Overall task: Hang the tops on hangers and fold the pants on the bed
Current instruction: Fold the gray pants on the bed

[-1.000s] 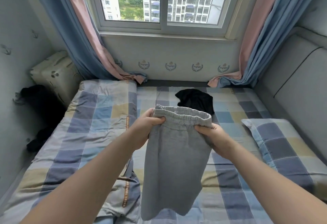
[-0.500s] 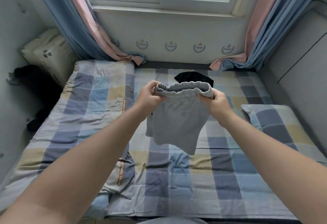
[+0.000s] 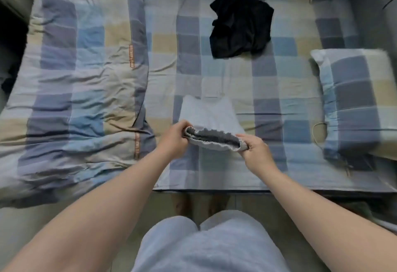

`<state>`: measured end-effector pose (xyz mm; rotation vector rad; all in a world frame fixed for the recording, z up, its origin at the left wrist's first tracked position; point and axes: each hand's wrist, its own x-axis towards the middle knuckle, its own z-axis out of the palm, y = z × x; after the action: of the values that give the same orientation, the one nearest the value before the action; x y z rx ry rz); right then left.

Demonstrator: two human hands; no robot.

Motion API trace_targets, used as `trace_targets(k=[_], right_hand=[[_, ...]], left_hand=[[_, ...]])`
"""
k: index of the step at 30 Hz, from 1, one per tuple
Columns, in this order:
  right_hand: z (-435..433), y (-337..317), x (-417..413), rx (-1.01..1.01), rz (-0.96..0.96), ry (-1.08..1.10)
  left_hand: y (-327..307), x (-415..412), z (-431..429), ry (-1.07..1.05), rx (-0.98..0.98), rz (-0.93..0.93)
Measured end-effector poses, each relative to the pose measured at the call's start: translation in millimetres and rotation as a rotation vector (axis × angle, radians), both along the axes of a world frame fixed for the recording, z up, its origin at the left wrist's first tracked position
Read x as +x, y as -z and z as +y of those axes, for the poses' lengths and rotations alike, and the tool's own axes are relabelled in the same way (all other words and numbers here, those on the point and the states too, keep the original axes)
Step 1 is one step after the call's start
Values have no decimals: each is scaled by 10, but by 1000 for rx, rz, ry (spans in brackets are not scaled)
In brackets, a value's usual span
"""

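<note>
The checked bed (image 3: 214, 82) carries a rumpled quilt (image 3: 81, 82) at left, a crumpled black garment (image 3: 238, 27) farther back, a pillow (image 3: 354, 100) at right, and grey pants (image 3: 208, 115) lying near its front edge.

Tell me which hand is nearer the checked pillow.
Right. The right hand grips the waistband of the grey pants at the end toward the pillow, without touching it. The left hand grips the opposite end, farther away.

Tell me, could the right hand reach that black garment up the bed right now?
Probably, once freed: the right hand pinches the grey pants, but only open sheet lies between it and the black garment.
</note>
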<state>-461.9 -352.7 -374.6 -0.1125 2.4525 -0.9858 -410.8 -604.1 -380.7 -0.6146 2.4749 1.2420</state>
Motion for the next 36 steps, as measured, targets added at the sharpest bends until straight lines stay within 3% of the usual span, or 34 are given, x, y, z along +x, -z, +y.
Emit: trace_targets(k=[5,12,16,23,29,33,36], right_hand=[[356,981,1093,162,-338,11],[538,1390,1711,238,-586,-109],[420,1576,1310,230,-548,-117],[-85,2187,50,133,-396,-24],[-514,2768,-938,40,-273,100],[-594,3228,-1169,86,-223,147],[-464,3552,-1080,154,-235,240]], left_hand=[[1067,951,396,10,58,-359],[1662,1801,608,-5,138,-622],[1849,1594,518,-44,159,-595],[2437,503,69,-168,153,-481],[2994,-477,-247,-305,157,-247],[3323,-695,-223,-425,102,-151],[3531,-531,-111,-512,2,-216]])
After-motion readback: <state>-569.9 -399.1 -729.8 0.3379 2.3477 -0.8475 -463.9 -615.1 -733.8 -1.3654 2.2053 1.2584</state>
